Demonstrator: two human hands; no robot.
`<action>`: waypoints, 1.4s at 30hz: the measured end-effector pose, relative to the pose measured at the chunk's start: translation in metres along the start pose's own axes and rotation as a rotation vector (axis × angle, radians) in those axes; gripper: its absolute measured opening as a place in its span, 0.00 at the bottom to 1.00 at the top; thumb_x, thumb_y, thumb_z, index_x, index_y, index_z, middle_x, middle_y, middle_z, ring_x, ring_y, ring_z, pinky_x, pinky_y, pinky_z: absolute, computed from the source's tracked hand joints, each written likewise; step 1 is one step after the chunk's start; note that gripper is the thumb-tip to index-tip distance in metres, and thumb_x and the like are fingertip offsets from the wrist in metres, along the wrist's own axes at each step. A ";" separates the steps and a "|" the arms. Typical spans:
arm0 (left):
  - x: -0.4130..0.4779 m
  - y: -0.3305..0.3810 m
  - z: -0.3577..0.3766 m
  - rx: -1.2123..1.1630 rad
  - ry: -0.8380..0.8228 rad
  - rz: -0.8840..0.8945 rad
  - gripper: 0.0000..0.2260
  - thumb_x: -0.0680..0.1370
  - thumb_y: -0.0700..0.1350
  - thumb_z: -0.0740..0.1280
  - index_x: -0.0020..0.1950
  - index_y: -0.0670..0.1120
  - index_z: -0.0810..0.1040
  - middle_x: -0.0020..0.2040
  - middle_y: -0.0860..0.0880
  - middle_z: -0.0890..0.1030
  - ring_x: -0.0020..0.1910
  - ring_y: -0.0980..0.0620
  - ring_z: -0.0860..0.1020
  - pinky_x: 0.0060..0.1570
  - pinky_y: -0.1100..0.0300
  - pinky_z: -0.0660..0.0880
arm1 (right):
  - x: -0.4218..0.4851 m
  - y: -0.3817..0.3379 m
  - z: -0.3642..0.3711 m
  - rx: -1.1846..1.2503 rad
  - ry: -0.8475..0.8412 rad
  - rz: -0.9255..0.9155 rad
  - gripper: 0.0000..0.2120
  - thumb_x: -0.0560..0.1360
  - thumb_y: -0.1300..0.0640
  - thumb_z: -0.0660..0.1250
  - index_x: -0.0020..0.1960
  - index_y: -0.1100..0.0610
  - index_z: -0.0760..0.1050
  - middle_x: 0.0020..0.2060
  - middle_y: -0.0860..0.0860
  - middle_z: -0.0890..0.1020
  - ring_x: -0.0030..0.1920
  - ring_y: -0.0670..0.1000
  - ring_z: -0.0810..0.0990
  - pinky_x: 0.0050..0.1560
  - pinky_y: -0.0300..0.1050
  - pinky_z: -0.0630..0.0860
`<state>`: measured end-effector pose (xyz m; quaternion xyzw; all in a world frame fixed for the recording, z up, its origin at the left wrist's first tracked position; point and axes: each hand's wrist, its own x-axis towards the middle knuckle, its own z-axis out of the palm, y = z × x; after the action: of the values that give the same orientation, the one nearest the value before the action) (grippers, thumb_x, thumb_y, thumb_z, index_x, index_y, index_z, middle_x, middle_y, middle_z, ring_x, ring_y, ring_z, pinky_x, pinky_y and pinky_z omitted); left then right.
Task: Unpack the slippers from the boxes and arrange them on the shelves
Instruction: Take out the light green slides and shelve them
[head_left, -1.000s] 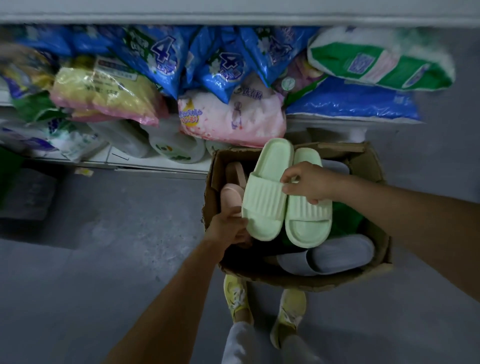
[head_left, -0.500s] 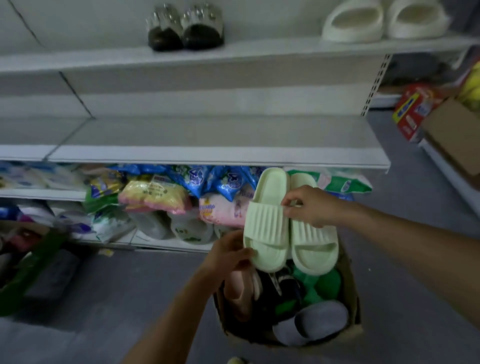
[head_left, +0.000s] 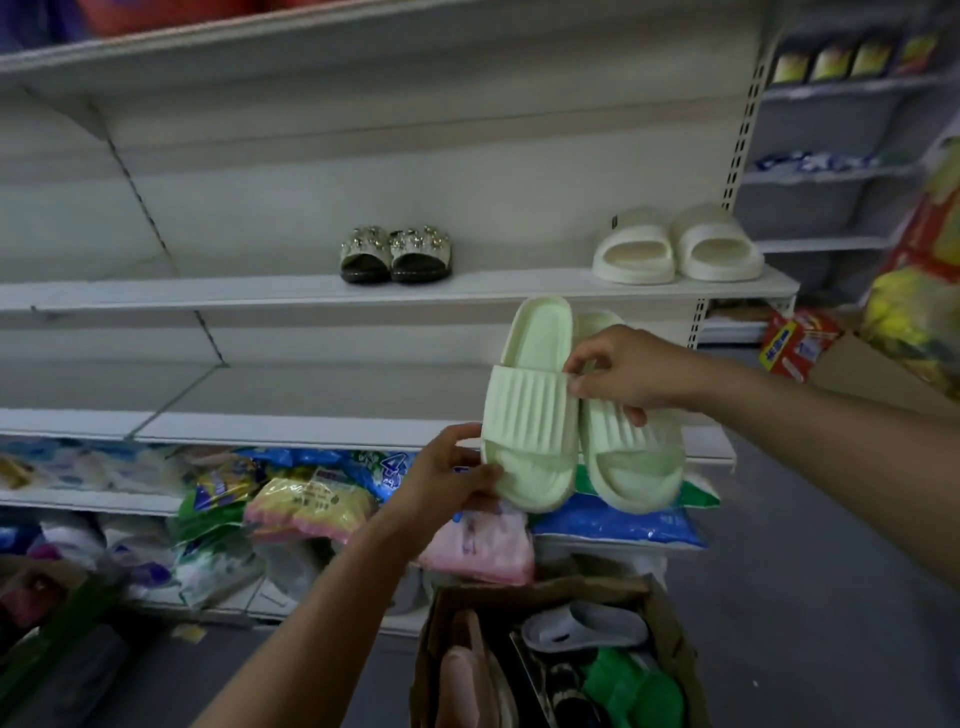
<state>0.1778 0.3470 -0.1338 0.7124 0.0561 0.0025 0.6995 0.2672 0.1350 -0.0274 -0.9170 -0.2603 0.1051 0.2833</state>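
Nearest the camera we note the cardboard box (head_left: 545, 586) on the floor, open at the top; it contains pink slippers (head_left: 467, 670), a grey slipper (head_left: 582, 626), a green item (head_left: 634, 686) and darker footwear that we cannot identify. Above the box, both hands hold the pale green slippers (head_left: 530, 421) in the air, side by side and touching, heels up, toes down, ribbed straps facing us. The left hand (head_left: 447, 478) grips the toe end of the left slipper, thumb on the upper face and fingers curled beneath. The right hand (head_left: 623, 371) pinches the straps where the two slippers meet, thumb and forefinger closed on them, remaining fingers curled over the right strap. Behind the hands, the lowest shelf carries bagged goods (head_left: 306, 501) in blue, yellow, pink and green wrappers. The pair sits in front of the edge of the middle shelf (head_left: 291, 421). Farther back, the upper shelf (head_left: 260, 293) bears a pair of black jewelled sandals (head_left: 396, 254) and, well apart to their right, a pair of cream slides (head_left: 675, 247). At far right we see a red carton (head_left: 795, 345).
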 end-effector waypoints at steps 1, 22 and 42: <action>0.004 0.009 0.001 -0.015 0.023 0.023 0.18 0.74 0.30 0.67 0.62 0.43 0.72 0.48 0.38 0.77 0.33 0.48 0.79 0.34 0.57 0.80 | 0.004 -0.007 -0.009 -0.016 0.017 -0.009 0.07 0.76 0.53 0.66 0.53 0.52 0.76 0.34 0.51 0.81 0.23 0.53 0.76 0.29 0.40 0.73; 0.178 0.118 -0.052 -0.128 0.168 -0.061 0.14 0.77 0.38 0.66 0.61 0.39 0.69 0.44 0.40 0.76 0.32 0.47 0.75 0.31 0.58 0.80 | 0.207 -0.033 -0.072 -0.118 0.234 0.075 0.14 0.77 0.57 0.64 0.62 0.54 0.75 0.43 0.49 0.79 0.30 0.47 0.75 0.30 0.39 0.71; 0.219 0.132 -0.053 1.446 0.265 0.702 0.13 0.73 0.58 0.68 0.56 0.56 0.80 0.54 0.55 0.81 0.56 0.50 0.74 0.55 0.53 0.65 | 0.177 0.022 -0.056 -0.692 0.344 -0.143 0.14 0.75 0.60 0.60 0.59 0.50 0.69 0.56 0.47 0.73 0.56 0.52 0.71 0.37 0.43 0.61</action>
<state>0.4013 0.4164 -0.0174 0.9578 -0.1002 0.2691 0.0126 0.4445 0.1889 -0.0026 -0.9421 -0.2924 -0.1641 0.0036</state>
